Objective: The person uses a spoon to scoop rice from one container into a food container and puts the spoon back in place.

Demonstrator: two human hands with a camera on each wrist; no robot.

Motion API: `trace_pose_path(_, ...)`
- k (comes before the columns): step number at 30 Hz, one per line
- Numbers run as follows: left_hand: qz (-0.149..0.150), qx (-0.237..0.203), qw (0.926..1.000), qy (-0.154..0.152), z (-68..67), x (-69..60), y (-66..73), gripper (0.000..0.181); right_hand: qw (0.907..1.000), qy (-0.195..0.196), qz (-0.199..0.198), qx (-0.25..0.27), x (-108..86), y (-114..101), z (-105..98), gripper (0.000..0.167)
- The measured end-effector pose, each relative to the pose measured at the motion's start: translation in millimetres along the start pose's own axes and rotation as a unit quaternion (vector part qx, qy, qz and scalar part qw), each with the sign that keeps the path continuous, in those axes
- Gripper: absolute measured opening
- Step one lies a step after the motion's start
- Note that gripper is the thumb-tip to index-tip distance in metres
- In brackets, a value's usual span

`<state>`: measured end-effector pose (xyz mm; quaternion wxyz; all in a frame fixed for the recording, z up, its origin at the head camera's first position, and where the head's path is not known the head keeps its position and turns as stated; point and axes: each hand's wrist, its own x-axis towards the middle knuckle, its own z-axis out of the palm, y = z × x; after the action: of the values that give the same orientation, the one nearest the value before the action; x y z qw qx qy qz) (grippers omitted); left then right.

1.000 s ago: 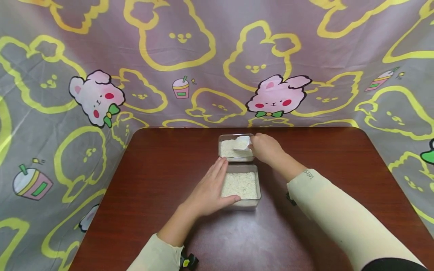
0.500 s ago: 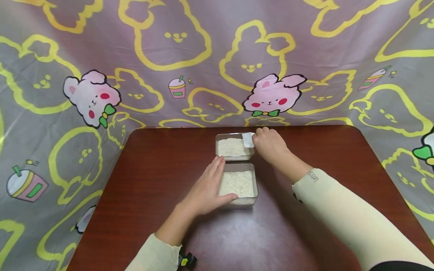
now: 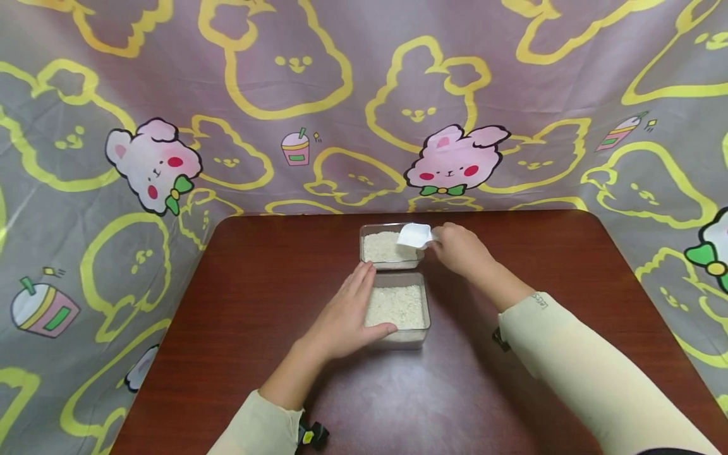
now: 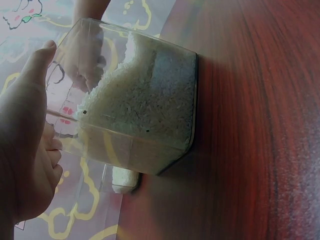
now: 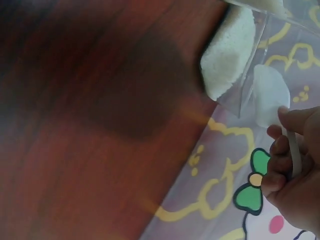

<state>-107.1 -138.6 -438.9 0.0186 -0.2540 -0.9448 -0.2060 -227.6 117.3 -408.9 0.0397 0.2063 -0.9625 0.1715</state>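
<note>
1. One hand, my left hand [image 3: 344, 321], rests straight-fingered against the near box [image 3: 400, 340], gripping nothing, seemingly steadying it.
2. That box of rice [image 3: 398, 306] stands between me and the far box [image 3: 398, 265]; cloth [image 3: 341, 82] hangs behind.
3. Over the far box's right part, the scoop [image 3: 414, 236] sits, handle curled tightly in my right hand [image 3: 462, 251], probably so knuckles clear the rim.

The scoop [image 3: 414, 236] is white, the rice [image 3: 397, 306] off-white, the near box [image 3: 400, 342] and far box [image 3: 391, 265] clear. Dark grain streaks the reddish-brown tabletop [image 3: 273, 284]. Grey-mauve cloth [image 3: 355, 126] carries yellow animal outlines and pinkish rabbit heads [image 3: 452, 158] with green bows.
</note>
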Motion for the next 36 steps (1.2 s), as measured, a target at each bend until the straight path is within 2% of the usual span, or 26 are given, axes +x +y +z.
trace_pose_path(5, 0.001, -0.005, 1.0000, 0.002, 0.5, -0.1, 0.7, 0.107, 0.9966, 0.002, 0.022, 0.079, -8.0, 6, -2, 0.019)
trace_pose_path(9, -0.004, -0.007, 0.9999, -0.006, -0.3, 0.3, 1.7, 0.107, 0.9898, 0.009, 0.031, 0.139, -19.8, 3, -18, 0.027)
trace_pose_path(12, -0.007, -0.008, 0.9999, -0.013, -1.3, 0.9, 2.6, 0.108, 0.9862, 0.020, 0.017, 0.164, -33.3, -3, -36, 0.029)
trace_pose_path(17, -0.007, -0.007, 0.9999, -0.011, -2.7, 1.2, 2.8, 0.108, 0.9866, 0.024, -0.042, 0.156, -57.1, -18, -65, 0.026)
trace_pose_path(21, -0.009, -0.009, 0.9999, -0.004, -4.0, 0.4, 2.3, 0.109, 0.9881, -0.012, -0.106, 0.111, -72.0, -32, -74, 0.025)
trace_pose_path(25, -0.009, -0.006, 0.9999, -0.003, -4.2, 0.3, 1.6, 0.109, 0.9830, -0.021, -0.182, 0.018, -80.1, -48, -70, 0.020)
trace_pose_path(27, -0.007, -0.002, 1.0000, -0.004, -4.1, 0.7, 1.2, 0.109, 0.9740, -0.010, -0.221, -0.049, -81.0, -57, -65, 0.020)
trace_pose_path(31, -0.005, 0.003, 1.0000, -0.005, -3.7, 1.2, 1.0, 0.108, 0.9447, 0.007, -0.276, -0.177, -79.4, -75, -57, 0.016)
trace_pose_path(33, -0.003, 0.005, 1.0000, -0.006, -3.6, 1.0, 1.2, 0.108, 0.9328, 0.005, -0.284, -0.222, -78.6, -83, -53, 0.012)
trace_pose_path(36, 0.001, 0.004, 1.0000, -0.005, -3.3, 0.3, 1.2, 0.108, 0.9244, -0.014, -0.274, -0.265, -77.6, -94, -49, 0.009)
